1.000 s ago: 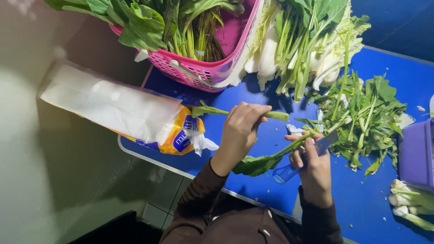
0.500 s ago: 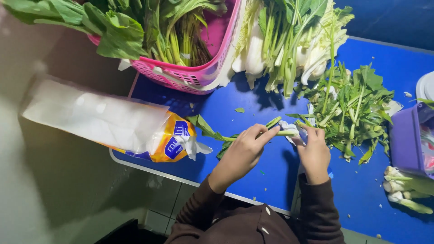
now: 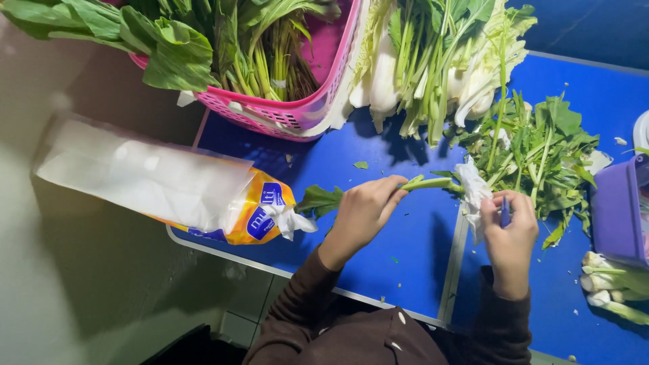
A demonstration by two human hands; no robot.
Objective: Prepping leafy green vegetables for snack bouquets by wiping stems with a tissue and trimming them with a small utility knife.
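On the blue tabletop (image 3: 405,250), directly in front of the person, a single leafy green stalk (image 3: 426,183) lies with its long axis running left to right, the leaf end (image 3: 318,200) pointing toward the left and the stem end pointing toward the right hand. The left hand (image 3: 362,209) has its fingers curled and pinched around the middle of the stalk, holding it just above the surface. The right hand (image 3: 508,226) is closed in a fist around a slim blue-handled tool (image 3: 505,211), probably a small knife; its blade is not visible. A crumpled white scrap (image 3: 473,196) sits against the right hand, touching the stem end, so the stem end lies between the two hands and nearer the right. Beyond the right hand lies a loose pile of trimmed greens (image 3: 541,145); farther back rests a bundle of white-stemmed leafy greens (image 3: 433,61). A pink plastic basket (image 3: 297,111) filled with more leafy greens stands at the far left of the table. A plastic bag with an orange and blue printed end (image 3: 203,196) overhangs the near left table edge. A purple container (image 3: 615,209) stands at the right, with cut white stalks (image 3: 612,294) below it. The floor beside the table is dim and grey.
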